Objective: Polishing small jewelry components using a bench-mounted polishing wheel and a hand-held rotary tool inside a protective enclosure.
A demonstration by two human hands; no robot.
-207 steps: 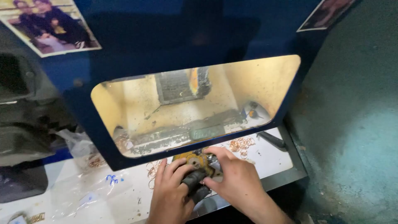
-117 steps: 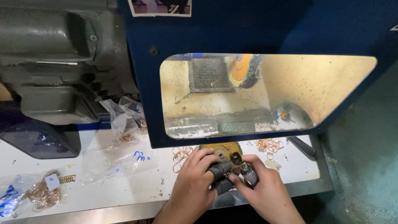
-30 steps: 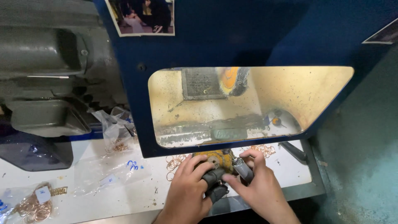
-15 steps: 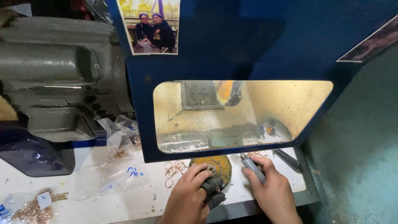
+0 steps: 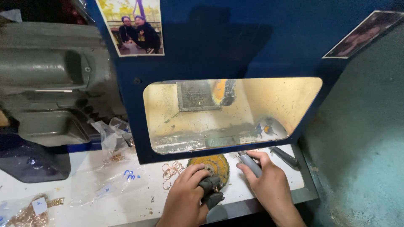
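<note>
We could not make out what the left hand point(image 5: 185, 199) gripped near the worktop's point(image 5: 105, 206) front edge: a dark, rubbery lump point(image 5: 210, 189), mostly hidden by curled fingers, touching a round, yellow-caked buffing disc point(image 5: 212, 164). The right hand point(image 5: 269, 187) had closed around a smooth grey cylindrical handle point(image 5: 249, 162), its lower end covered by the palm. Thin copper-coloured rings point(image 5: 171, 171) lay loose just left of the disc, below the blue hood's point(image 5: 235, 42) dusty window.

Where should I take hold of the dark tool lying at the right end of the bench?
Take the dark tool at its middle, coming from above. It lies flat and slanted on the white bench, free of the right hand, with the blue hood close behind, so a rear approach looks cramped.
</note>
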